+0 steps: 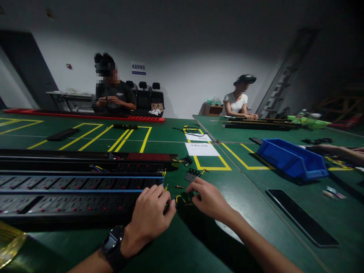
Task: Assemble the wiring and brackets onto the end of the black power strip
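My left hand (152, 214), with a black watch (113, 242) at the wrist, curls over the right end of the nearest black power strip (85, 206). Its fingers and thumb are closed around that end and hide it. A short yellow-green wire (179, 198) loops out between my two hands. My right hand (209, 199) has bent fingers drawn together by the wire's right end; whatever lies in them is too dark to make out. Just beyond the fingertips are a black end plate (191, 177) and a small brass-coloured screw (179, 186).
More power strips (79, 182) lie parallel at left. A blue bin (292, 157) and a phone (301, 217) are at right, where another person's hand (352, 153) reaches in. Paper sheets (202, 149) lie ahead. Two people sit across the green table (241, 197).
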A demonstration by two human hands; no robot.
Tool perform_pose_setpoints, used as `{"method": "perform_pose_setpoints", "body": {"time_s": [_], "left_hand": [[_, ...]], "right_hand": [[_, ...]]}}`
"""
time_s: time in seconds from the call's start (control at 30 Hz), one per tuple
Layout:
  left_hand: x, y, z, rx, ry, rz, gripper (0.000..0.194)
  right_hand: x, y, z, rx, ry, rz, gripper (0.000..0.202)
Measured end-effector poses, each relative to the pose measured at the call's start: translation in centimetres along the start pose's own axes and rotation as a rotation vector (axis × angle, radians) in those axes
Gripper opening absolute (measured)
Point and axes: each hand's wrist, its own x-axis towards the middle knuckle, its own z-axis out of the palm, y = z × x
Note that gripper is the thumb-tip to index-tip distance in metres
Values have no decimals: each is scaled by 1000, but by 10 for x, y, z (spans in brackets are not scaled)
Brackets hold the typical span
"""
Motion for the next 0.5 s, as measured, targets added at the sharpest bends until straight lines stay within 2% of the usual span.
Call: {"method": "perform_pose_setpoints", "body": {"time_s": [0.27,0.4,0.5], "left_hand": [[0,-1,0,11,30,14,19],[0,-1,-1,-2,33,17,20],[0,0,-2,-22,26,6,21]], "right_hand": [[-3,-6,-7,-18,-165,-18,28],[-4,-3,-8,37,-172,-52,18],[-1,0,-7,195,-160,-53,15]]}}
